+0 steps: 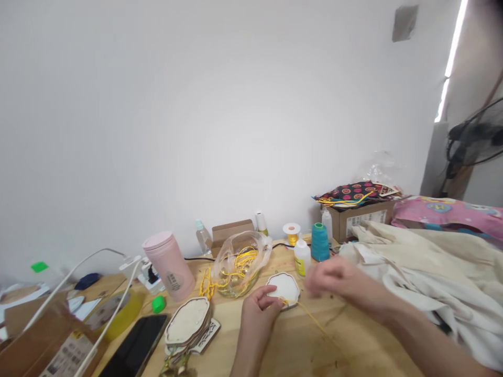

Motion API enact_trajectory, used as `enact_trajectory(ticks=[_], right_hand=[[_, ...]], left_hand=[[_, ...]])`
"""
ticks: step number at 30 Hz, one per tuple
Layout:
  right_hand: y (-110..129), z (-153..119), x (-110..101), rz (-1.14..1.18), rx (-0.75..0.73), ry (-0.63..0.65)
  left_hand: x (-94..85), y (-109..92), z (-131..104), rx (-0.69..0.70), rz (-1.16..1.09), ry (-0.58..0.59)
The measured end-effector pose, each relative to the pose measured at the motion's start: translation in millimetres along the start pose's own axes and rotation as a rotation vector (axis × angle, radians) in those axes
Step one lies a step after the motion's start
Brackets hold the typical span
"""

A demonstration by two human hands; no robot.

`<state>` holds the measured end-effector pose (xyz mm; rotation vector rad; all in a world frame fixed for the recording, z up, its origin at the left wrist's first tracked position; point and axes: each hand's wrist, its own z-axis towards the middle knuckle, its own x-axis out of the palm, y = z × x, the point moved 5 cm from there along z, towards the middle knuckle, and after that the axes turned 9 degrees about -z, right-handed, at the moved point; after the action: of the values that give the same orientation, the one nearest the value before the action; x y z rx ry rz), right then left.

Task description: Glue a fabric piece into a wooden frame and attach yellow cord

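A white scalloped plaque (283, 289) lies on the wooden table in front of me. My left hand (260, 314) rests at its near left edge, with thumb and fingers pinched on a yellow cord (314, 319). From that pinch the cord runs down to the right across the wood. Raised to the right of the plaque, my right hand (332, 276) is smeared by motion, its fingers seemingly curled. Whether it holds anything is not visible. Behind it stand a white glue bottle (302, 257) and a teal thread spool (320, 243).
A stack of similar plaques (188, 320) sits left of my left hand, beside a black phone (135, 345). Farther back are a pink tumbler (171, 266) and a plastic bag (223, 262) with yellow cords. Cream fabric (428, 267) covers the right side.
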<state>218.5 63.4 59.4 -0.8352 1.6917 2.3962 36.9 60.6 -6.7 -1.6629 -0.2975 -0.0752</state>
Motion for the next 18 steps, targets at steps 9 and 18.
enact_trajectory(ticks=[9, 18], right_hand=[[-26.8, 12.7, 60.4, -0.335, 0.064, -0.063], [-32.6, 15.3, 60.4, -0.267, 0.015, -0.019]], left_hand=[[1.1, -1.3, 0.4, 0.022, 0.014, 0.054], [-2.6, 4.9, 3.6, 0.02, 0.101, 0.081]])
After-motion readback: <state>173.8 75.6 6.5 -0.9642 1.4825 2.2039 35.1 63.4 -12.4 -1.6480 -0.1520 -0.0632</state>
